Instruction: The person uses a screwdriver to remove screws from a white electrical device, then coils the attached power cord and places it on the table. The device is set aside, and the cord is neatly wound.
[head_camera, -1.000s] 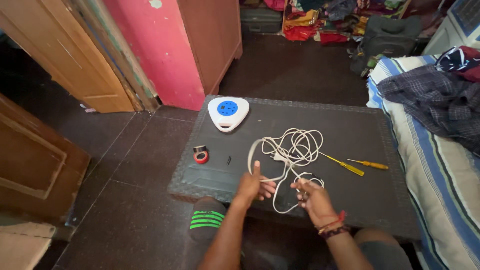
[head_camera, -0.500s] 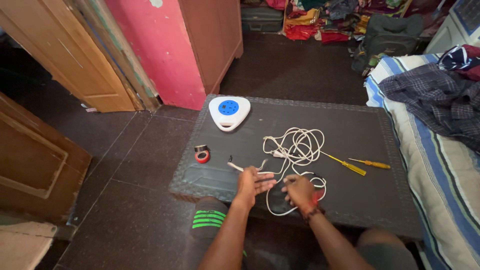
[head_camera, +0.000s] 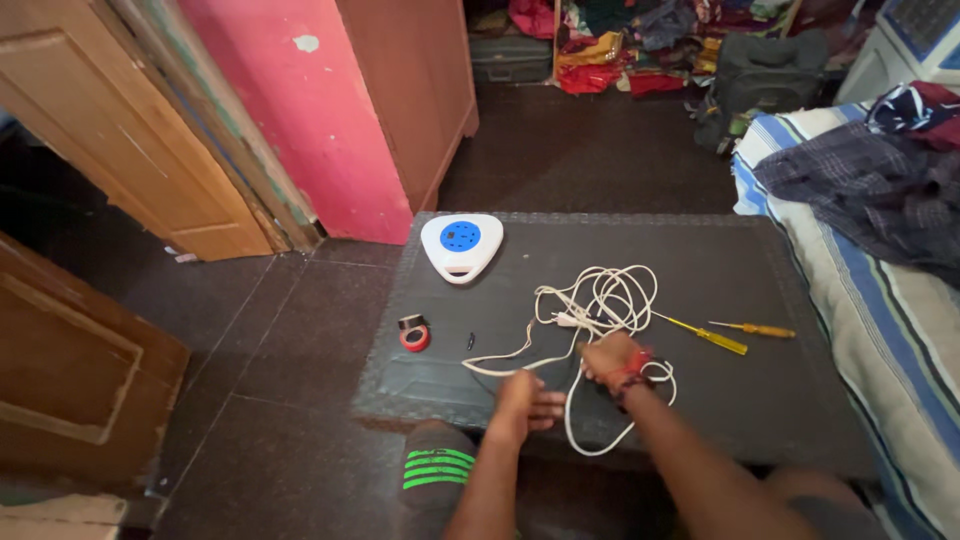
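White cable (head_camera: 600, 305) coiled beyond hands; left hand (head_camera: 525, 400), right hand (head_camera: 610, 358) both pinching it.

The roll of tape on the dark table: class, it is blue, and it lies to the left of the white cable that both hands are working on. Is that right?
Not quite. In the head view the roll of tape is red, not blue. The rest holds: it lies on the dark table, left of the white cable that the left hand and right hand are working on.

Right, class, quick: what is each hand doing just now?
Left hand: fingers closed on the white cable.
Right hand: closed around the same cable, further along.
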